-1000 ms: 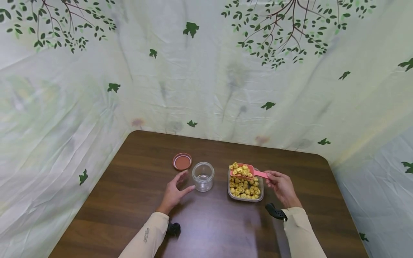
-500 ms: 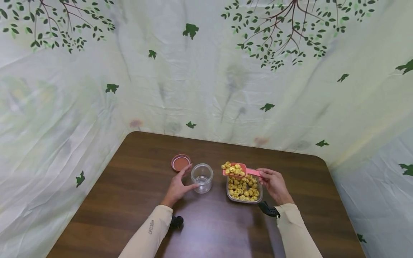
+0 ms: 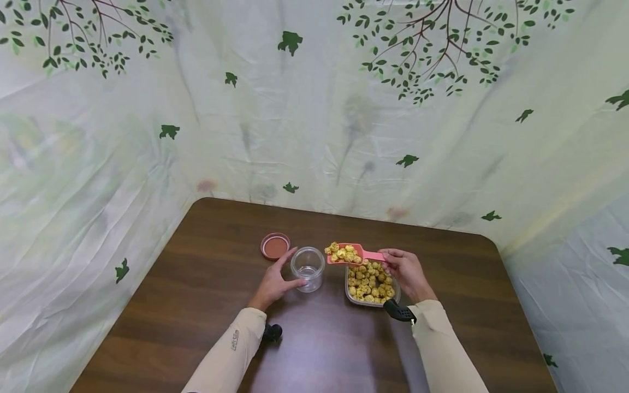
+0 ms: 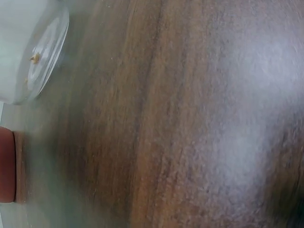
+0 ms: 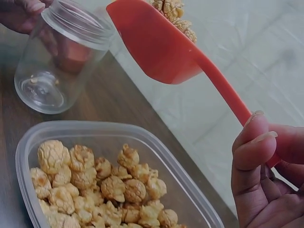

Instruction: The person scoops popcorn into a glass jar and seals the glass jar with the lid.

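Observation:
My left hand point(image 3: 274, 283) curves round the left side of a clear jar point(image 3: 308, 267), thumb in front and fingers behind. The jar stands uncovered, with only small crumbs on its bottom in the right wrist view. My right hand point(image 3: 408, 274) pinches the handle of a coral-red scoop point(image 5: 161, 47) between thumb and fingers. Caramel popcorn point(image 3: 344, 253) heaps in the scoop, which is held level just right of the jar's mouth. Below it, a clear plastic container point(image 5: 99, 126) holds more popcorn point(image 5: 114, 190). In the left wrist view only the jar's base point(image 4: 45, 57) shows; the left hand is out of that frame.
A reddish-brown lid point(image 3: 275, 246) lies behind and left of the jar. The brown wooden table point(image 3: 324, 349) ends at a white curtain point(image 3: 314, 136) printed with leaves. Dark wrist devices point(image 3: 399, 311) sit at both cuffs.
My right hand has carried the loaded scoop left, from over the container toward the jar. My left hand has moved in from beside the jar to take hold of it.

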`<action>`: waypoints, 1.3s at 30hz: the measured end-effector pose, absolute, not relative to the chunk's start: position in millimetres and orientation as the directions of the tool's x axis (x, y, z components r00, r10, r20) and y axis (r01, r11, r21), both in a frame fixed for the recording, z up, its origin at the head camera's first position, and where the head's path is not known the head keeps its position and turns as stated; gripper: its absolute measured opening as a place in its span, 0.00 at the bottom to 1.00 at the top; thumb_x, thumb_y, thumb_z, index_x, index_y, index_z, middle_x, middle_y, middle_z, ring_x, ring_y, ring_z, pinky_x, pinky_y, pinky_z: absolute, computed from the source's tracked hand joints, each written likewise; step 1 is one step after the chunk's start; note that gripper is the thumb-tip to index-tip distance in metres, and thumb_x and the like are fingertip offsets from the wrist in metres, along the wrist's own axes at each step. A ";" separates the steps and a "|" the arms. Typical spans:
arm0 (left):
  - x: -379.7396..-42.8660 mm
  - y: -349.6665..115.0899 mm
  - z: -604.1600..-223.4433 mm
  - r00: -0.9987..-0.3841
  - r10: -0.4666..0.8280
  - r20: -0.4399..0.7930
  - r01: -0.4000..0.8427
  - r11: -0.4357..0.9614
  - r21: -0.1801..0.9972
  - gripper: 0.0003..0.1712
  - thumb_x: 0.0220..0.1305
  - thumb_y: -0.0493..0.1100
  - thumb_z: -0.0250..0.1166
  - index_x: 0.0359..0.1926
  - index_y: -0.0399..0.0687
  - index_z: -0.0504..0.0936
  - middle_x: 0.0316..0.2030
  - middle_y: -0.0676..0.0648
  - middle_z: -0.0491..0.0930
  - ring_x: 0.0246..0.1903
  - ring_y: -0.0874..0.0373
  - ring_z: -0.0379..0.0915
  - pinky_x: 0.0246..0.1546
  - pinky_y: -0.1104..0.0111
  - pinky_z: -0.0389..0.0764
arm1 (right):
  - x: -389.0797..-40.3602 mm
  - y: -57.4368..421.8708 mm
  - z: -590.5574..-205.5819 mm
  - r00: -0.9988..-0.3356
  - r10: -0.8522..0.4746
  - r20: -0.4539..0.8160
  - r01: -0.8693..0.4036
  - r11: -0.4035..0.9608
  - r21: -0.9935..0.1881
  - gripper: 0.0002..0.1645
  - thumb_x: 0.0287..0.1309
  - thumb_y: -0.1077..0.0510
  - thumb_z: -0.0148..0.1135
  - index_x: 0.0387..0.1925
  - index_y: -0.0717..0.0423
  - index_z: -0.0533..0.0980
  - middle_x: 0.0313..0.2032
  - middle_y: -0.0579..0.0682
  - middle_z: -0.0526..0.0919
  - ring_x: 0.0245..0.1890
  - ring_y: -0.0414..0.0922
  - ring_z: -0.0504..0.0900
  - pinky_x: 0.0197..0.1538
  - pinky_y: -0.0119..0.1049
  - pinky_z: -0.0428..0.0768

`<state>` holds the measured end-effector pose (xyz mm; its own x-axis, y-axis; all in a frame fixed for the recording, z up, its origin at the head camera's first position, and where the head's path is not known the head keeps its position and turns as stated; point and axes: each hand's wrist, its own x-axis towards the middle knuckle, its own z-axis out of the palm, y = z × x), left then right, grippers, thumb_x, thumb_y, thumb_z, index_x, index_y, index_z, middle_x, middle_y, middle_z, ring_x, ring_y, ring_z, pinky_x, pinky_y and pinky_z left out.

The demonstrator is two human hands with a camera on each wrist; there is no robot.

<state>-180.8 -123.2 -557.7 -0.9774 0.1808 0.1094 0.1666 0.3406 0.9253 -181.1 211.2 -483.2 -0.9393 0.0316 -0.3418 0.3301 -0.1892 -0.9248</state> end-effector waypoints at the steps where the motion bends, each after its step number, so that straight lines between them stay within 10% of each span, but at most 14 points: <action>1: -181.2 -123.2 -557.6 -0.977 0.184 0.108 0.167 0.345 0.923 0.52 0.41 0.43 0.81 0.69 0.47 0.67 0.63 0.40 0.71 0.62 0.42 0.65 0.62 0.46 0.63 | -181.9 209.6 -482.5 -0.940 0.029 -0.341 0.330 -0.187 -0.925 0.16 0.69 0.66 0.48 0.52 0.74 0.72 0.27 0.48 0.80 0.23 0.38 0.75 0.29 0.27 0.78; 26: -183.9 -121.4 -552.1 -0.978 0.197 0.075 0.135 0.311 0.941 0.47 0.43 0.45 0.80 0.66 0.55 0.70 0.61 0.42 0.74 0.61 0.47 0.66 0.63 0.49 0.62 | -194.8 179.1 -474.9 -0.943 0.004 -0.333 0.329 -0.139 -0.934 0.15 0.69 0.66 0.50 0.49 0.75 0.74 0.23 0.49 0.78 0.20 0.38 0.73 0.25 0.27 0.74; 39: -170.7 -119.9 -516.7 -0.964 0.263 0.031 0.090 0.217 0.972 0.45 0.48 0.35 0.76 0.68 0.41 0.67 0.62 0.31 0.69 0.56 0.34 0.71 0.58 0.51 0.69 | -193.6 166.1 -460.3 -0.962 -0.019 -0.273 0.274 -0.048 -0.961 0.15 0.68 0.67 0.51 0.48 0.78 0.73 0.23 0.51 0.77 0.20 0.38 0.73 0.24 0.27 0.76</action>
<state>-170.7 -119.9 -516.7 -0.9644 0.2626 0.0309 0.0903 0.2170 0.9720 -193.6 166.1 -460.3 -0.9617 -0.0194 -0.2733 0.2739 -0.0478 -0.9606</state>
